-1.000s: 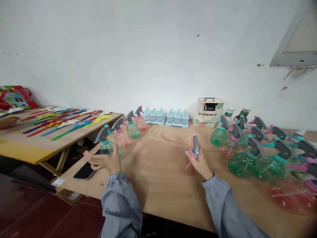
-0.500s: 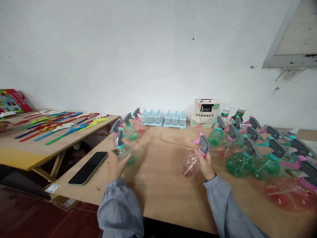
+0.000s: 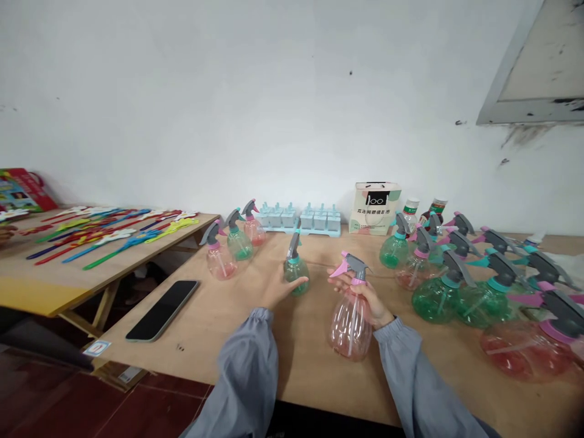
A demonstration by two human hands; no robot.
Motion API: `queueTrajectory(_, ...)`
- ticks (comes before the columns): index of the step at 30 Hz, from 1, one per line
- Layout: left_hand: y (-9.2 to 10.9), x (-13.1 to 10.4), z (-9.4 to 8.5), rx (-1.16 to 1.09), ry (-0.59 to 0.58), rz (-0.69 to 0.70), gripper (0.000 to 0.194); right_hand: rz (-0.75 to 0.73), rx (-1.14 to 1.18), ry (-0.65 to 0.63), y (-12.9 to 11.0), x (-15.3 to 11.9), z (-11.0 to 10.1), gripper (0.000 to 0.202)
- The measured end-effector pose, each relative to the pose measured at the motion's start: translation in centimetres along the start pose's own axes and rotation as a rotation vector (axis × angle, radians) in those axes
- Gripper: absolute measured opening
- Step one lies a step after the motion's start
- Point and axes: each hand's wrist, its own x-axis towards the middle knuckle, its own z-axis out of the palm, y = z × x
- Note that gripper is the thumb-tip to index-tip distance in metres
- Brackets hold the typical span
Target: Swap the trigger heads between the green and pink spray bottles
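Note:
In the middle of the table, my left hand point(image 3: 279, 287) is closed round the body of a green spray bottle point(image 3: 296, 269) with a grey and teal head; the thumb crosses its front and the other fingers are mostly hidden. A pink spray bottle point(image 3: 350, 325) with a grey and pink head is gripped at its neck by my right hand point(image 3: 367, 299), close in front of me. Left of my hands stand a pink spray bottle point(image 3: 221, 261), a green one point(image 3: 239, 244) and another pink one point(image 3: 254, 231), in a slanting row.
More green and pink spray bottles point(image 3: 435, 299) crowd the table's right side. Light blue popsicle moulds point(image 3: 320, 220), a paper bag point(image 3: 374, 210) and two capped bottles stand by the wall. A phone point(image 3: 163, 310) lies at the left edge. Colourful flower-ended strips point(image 3: 114, 237) cover the left table.
My left hand has carried the green spray bottle rightward, away from the left row, to the middle. My right hand has brought the pink spray bottle slightly left and nearer, more upright.

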Motion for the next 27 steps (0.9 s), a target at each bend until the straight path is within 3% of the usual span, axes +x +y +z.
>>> queueTrajectory(5,-1.7,0.0,2.0,-0.008,0.006,-0.066,0.065,0.011,0.017,-0.073,0.2,-0.2,-0.2,0.041)
queueTrajectory(12,-2.2,-0.5,1.7,0.01,0.017,-0.1,0.068,-0.131,-0.038,0.141,0.7,0.2,-0.9,0.039)
queueTrajectory(21,-1.7,-0.5,1.9,0.05,-0.027,-0.127,0.069,-0.001,0.019,-0.041,-0.2,-0.3,0.3,0.05)
queueTrajectory(27,-1.6,-0.5,1.8,0.062,-0.01,-0.115,0.068,-0.066,-0.101,0.058,0.1,-0.4,0.6,0.054)
